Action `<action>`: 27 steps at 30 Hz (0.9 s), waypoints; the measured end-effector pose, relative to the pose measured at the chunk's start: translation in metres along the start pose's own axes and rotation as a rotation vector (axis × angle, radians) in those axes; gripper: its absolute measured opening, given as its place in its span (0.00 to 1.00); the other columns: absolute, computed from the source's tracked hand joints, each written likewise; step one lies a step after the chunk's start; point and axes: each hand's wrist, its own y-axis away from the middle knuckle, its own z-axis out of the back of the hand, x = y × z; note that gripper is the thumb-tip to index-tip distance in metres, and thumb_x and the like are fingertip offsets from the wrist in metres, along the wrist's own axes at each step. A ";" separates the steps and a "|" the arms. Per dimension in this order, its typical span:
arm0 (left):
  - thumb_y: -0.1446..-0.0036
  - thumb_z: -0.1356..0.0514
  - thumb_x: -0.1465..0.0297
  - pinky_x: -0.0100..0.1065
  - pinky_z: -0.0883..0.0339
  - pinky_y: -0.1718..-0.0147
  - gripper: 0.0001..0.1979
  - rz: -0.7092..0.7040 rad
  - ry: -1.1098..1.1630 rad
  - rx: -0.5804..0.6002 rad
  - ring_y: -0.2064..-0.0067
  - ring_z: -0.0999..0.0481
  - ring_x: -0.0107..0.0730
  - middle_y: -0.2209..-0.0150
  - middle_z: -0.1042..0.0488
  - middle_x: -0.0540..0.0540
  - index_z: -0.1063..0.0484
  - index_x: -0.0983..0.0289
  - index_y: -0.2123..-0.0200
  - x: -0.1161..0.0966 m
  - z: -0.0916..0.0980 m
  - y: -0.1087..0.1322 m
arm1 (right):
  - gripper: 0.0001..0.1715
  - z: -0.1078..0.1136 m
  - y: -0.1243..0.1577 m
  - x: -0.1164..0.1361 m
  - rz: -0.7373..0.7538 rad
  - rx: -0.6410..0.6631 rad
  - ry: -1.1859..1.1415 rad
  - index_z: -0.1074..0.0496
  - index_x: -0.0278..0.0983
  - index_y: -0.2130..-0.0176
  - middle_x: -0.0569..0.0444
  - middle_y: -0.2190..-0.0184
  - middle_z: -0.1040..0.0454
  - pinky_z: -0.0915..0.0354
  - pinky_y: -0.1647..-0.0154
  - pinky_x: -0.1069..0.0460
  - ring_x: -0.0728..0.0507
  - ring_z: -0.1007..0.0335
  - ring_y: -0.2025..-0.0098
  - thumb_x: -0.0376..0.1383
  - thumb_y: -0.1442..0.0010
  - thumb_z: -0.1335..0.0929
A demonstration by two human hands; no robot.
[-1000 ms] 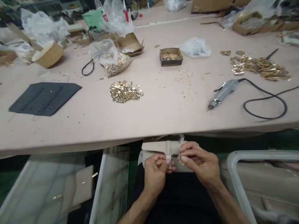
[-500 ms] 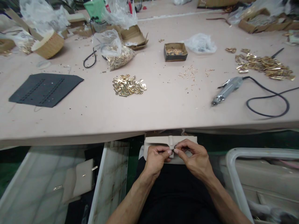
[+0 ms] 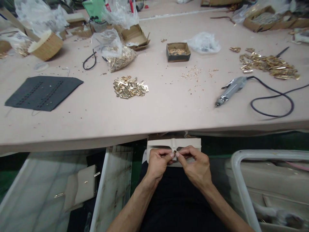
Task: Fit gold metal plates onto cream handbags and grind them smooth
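Note:
A beige flap purse [image 3: 188, 142] lies on my lap against the table edge, a narrow strap [image 3: 173, 143] running down its middle. My left hand [image 3: 156, 164] is closed at the strap's lower end, thumb and forefinger pinched together. From the other side my right hand [image 3: 197, 164] pinches a small dark and gold metal piece [image 3: 175, 151] between thumb and forefinger. The fingertips of both hands nearly meet over the strap. They partly cover the strap's end and the purse's lower front.
On the table are a pile of gold plates [image 3: 130, 87], a small box of screws [image 3: 178, 53], an electric screwdriver [image 3: 229, 91], more gold fittings [image 3: 270, 66] and a dark panel [image 3: 44, 93]. Bins flank me: one [image 3: 101, 187] with purses at left, another [image 3: 238, 158] at right.
The view has shifted slightly. My fingertips have moved a little at the strap, and the small metal piece now shows more plainly between them. The purse stays on my lap.

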 end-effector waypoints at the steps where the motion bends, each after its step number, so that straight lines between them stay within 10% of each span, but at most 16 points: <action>1: 0.59 0.22 0.60 0.30 0.29 0.73 0.20 -0.002 -0.006 0.006 0.73 0.24 0.31 0.71 0.19 0.61 0.16 0.71 0.69 -0.001 0.000 0.000 | 0.08 -0.001 0.000 -0.002 0.016 0.015 0.033 0.26 0.39 0.70 0.54 0.73 0.27 0.33 0.68 0.50 0.46 0.32 0.71 0.36 0.39 0.28; 7: 0.59 0.22 0.63 0.30 0.30 0.73 0.18 -0.028 -0.029 0.015 0.75 0.26 0.30 0.72 0.19 0.60 0.16 0.71 0.69 -0.002 0.001 0.002 | 0.13 0.005 -0.005 -0.012 -0.053 0.210 -0.090 0.22 0.38 0.52 0.52 0.67 0.25 0.31 0.66 0.50 0.45 0.29 0.67 0.38 0.35 0.30; 27: 0.55 0.29 0.70 0.30 0.31 0.71 0.10 -0.038 -0.054 0.124 0.73 0.27 0.30 0.72 0.19 0.60 0.15 0.70 0.68 -0.009 0.007 -0.001 | 0.08 -0.007 -0.011 -0.005 -0.084 0.088 -0.163 0.18 0.38 0.64 0.51 0.67 0.24 0.31 0.72 0.53 0.47 0.29 0.71 0.40 0.39 0.26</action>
